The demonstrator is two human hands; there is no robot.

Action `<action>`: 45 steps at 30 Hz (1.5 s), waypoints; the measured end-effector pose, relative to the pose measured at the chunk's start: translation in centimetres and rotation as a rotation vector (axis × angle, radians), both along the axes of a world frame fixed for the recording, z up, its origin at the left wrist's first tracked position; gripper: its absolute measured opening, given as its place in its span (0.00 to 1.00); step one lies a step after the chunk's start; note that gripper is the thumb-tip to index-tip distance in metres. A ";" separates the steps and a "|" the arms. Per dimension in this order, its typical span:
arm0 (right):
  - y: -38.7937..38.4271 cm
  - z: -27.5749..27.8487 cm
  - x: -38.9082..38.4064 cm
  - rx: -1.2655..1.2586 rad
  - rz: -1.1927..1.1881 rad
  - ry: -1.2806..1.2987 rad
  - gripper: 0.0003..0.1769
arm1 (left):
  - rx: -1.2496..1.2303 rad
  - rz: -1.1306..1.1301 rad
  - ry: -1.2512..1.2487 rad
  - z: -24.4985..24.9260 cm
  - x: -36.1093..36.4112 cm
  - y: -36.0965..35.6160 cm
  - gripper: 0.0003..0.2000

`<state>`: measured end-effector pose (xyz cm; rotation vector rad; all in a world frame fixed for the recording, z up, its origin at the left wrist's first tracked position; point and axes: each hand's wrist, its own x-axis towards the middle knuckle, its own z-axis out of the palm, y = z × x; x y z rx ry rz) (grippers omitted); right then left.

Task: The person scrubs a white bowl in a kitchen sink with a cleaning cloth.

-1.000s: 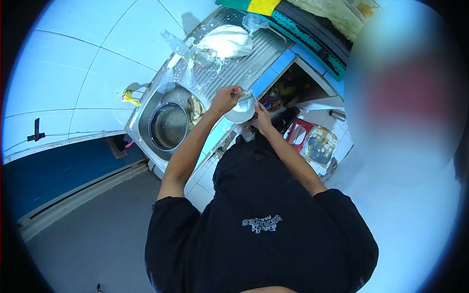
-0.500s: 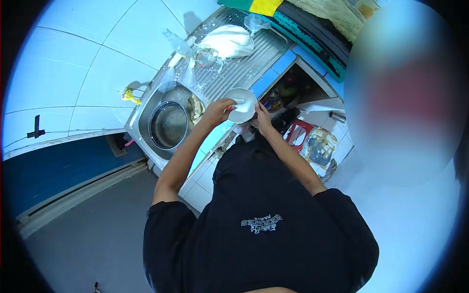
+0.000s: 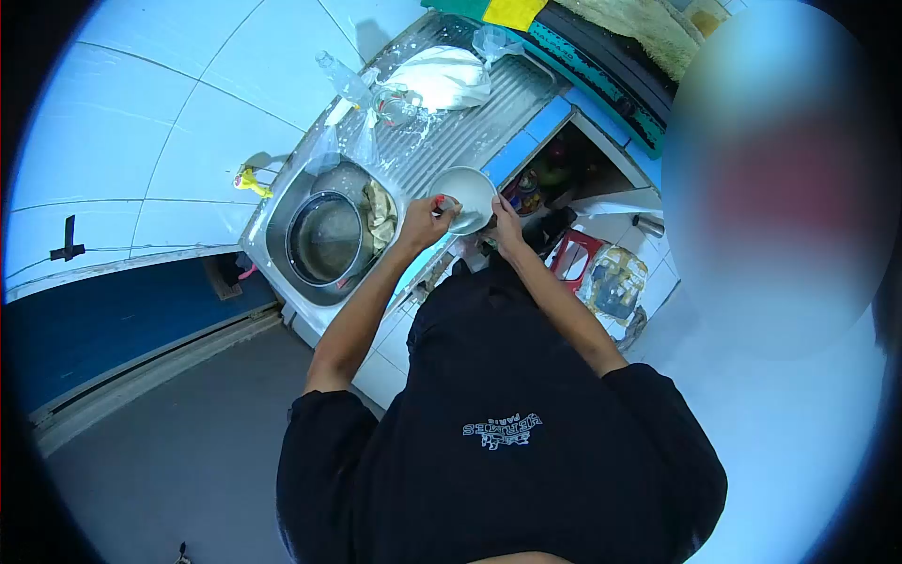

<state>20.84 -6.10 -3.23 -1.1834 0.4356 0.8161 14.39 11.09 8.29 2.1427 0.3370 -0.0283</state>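
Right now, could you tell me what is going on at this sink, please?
A person in a black shirt stands at a steel sink, holding a white bowl beside the basin. The right hand grips the bowl's near rim. The left hand holds a small red-tipped thing against the bowl's inside; I cannot tell what it is. A round metal pot sits in the basin, and a white bag and a clear bottle lie on the drainboard.

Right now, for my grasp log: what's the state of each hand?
Left hand: closed on a small red-tipped item inside the white bowl.
Right hand: holding the white bowl.
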 end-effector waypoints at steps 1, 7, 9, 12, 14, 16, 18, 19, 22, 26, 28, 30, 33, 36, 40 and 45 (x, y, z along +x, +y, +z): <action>0.1 0.5 0.0 -0.001 -0.014 -0.001 0.27 | 0.000 -0.001 -0.001 -0.2 0.0 -0.3 0.11; 0.1 0.3 0.1 0.022 -0.002 0.030 0.26 | -0.184 0.291 -0.037 -2.3 0.9 -1.9 0.13; -0.2 0.7 0.1 0.044 -0.004 0.048 0.26 | -0.193 0.305 -0.034 -2.4 1.4 -2.2 0.13; -0.2 1.3 0.0 0.057 -0.001 0.049 0.25 | -0.120 0.369 -0.130 -2.5 2.0 -2.6 0.12; -0.2 1.2 0.1 0.046 0.003 0.032 0.24 | -0.077 0.392 -0.193 -2.9 2.2 -2.5 0.11; -0.2 1.5 0.1 0.046 0.008 0.045 0.24 | -0.042 0.411 -0.308 -2.5 2.6 -2.4 0.09; -0.3 1.7 0.0 0.030 0.005 0.035 0.24 | 0.029 0.398 -0.302 -1.5 2.8 -1.9 0.09; -0.2 1.8 -0.1 0.017 0.005 0.021 0.24 | 0.103 0.385 -0.300 -0.9 2.8 -1.5 0.08; -0.2 1.7 0.0 0.035 0.009 0.010 0.25 | 0.228 0.320 -0.316 -0.6 2.4 -0.6 0.07; -0.2 0.8 -0.1 -0.015 0.002 0.001 0.26 | 0.364 0.219 -0.319 -0.7 0.9 0.0 0.07; -0.2 0.6 0.0 -0.025 0.030 -0.018 0.27 | 0.370 0.195 -0.291 -0.3 0.0 -0.4 0.07; -0.3 0.8 -0.1 0.005 0.025 -0.006 0.27 | 0.339 0.199 -0.271 -0.1 -0.4 -0.7 0.07; -0.3 1.0 0.1 0.023 0.026 0.005 0.28 | 0.298 0.203 -0.215 0.2 -0.5 -1.4 0.07; 0.0 0.9 -0.1 -0.011 0.029 -0.006 0.27 | 0.179 0.287 -0.103 0.4 -0.4 -2.2 0.09; 0.2 0.3 0.0 -0.029 0.015 0.003 0.27 | 0.005 0.365 -0.112 -0.4 -0.5 -3.6 0.11; -0.2 0.4 -0.1 0.056 -0.004 0.027 0.27 | -0.110 0.473 -0.138 -2.9 0.4 -4.8 0.13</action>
